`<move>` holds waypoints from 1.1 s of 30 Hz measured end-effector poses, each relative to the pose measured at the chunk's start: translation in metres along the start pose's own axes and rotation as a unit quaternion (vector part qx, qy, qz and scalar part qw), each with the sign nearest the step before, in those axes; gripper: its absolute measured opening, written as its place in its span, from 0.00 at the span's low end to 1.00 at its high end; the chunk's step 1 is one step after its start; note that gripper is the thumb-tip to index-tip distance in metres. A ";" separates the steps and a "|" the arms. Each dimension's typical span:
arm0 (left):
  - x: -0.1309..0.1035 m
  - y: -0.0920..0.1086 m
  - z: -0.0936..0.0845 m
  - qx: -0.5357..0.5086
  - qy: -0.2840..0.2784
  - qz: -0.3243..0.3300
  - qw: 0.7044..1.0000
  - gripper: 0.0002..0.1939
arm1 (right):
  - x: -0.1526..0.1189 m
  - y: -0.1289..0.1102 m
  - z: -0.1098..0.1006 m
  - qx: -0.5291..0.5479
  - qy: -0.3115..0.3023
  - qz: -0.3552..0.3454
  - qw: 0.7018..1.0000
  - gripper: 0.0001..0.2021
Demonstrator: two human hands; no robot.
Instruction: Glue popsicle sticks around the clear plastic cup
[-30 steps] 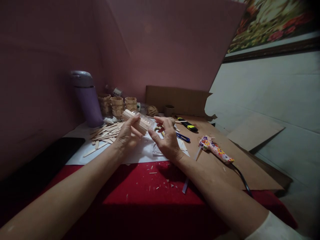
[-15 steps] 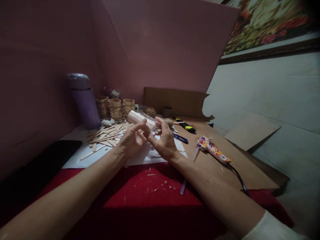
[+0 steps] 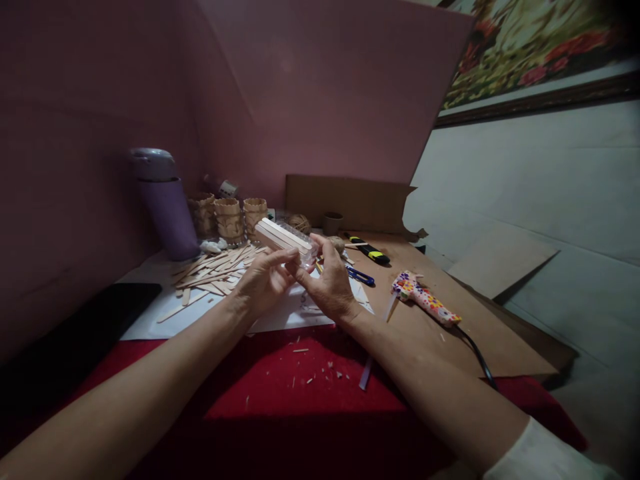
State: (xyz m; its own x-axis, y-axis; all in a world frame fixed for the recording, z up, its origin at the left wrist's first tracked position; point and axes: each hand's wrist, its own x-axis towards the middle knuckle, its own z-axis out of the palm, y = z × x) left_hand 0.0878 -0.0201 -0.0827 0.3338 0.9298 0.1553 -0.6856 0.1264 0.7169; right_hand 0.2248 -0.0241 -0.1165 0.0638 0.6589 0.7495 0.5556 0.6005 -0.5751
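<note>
Above the paper, both hands hold a clear plastic cup (image 3: pixel 294 229) lying on its side, with pale craft sticks (image 3: pixel 277 235) set lengthwise along it. My left hand (image 3: pixel 265 283) has its thumb and fingertips closed on the near end of the sticks. My right hand (image 3: pixel 333 280) grips the right end of the cup, thumb below and fingers round its far side. A heap of loose craft sticks (image 3: pixel 215 270) lies on the white paper (image 3: pixel 145 320) to the left of my hands.
Three stick-covered cups (image 3: pixel 230 220) stand behind the heap, beside a purple bottle (image 3: pixel 170 213). A ball of twine (image 3: pixel 299 223) and a small pot (image 3: pixel 333 223) sit farther back. Blue-handled scissors (image 3: pixel 360 275), a black-yellow cutter (image 3: pixel 369 250) and a flowered glue gun (image 3: pixel 425 300) lie at right.
My left thumb has straightened and slid slightly to the right along the sticks. The cup has turned a little, showing more of the sticks. The view has shifted slightly.
</note>
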 end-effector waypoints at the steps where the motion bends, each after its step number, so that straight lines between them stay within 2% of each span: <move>1: 0.000 0.000 0.000 0.001 0.005 0.002 1.000 0.09 | 0.000 0.000 0.000 0.002 -0.002 0.001 1.000 0.34; 14: -0.001 0.000 0.001 0.005 0.025 0.007 1.000 0.07 | 0.000 -0.002 -0.001 0.016 -0.011 0.014 1.000 0.35; 22: -0.002 0.002 0.000 0.024 0.029 0.008 0.999 0.11 | 0.001 0.001 -0.002 0.037 -0.010 0.020 0.999 0.36; 28: 0.004 0.007 -0.006 0.010 0.072 0.002 0.997 0.13 | 0.001 0.003 -0.001 0.052 -0.004 0.033 0.998 0.35; 33: 0.005 0.007 -0.007 0.019 0.079 0.021 0.996 0.13 | 0.000 0.003 -0.001 0.084 -0.022 0.039 0.995 0.34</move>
State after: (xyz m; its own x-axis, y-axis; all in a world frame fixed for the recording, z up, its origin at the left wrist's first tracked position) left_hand 0.0800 -0.0117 -0.0819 0.1968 0.9773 0.0780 -0.6707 0.0762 0.7378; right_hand 0.2270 -0.0225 -0.1180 0.0634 0.7238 0.6871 0.4033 0.6112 -0.6810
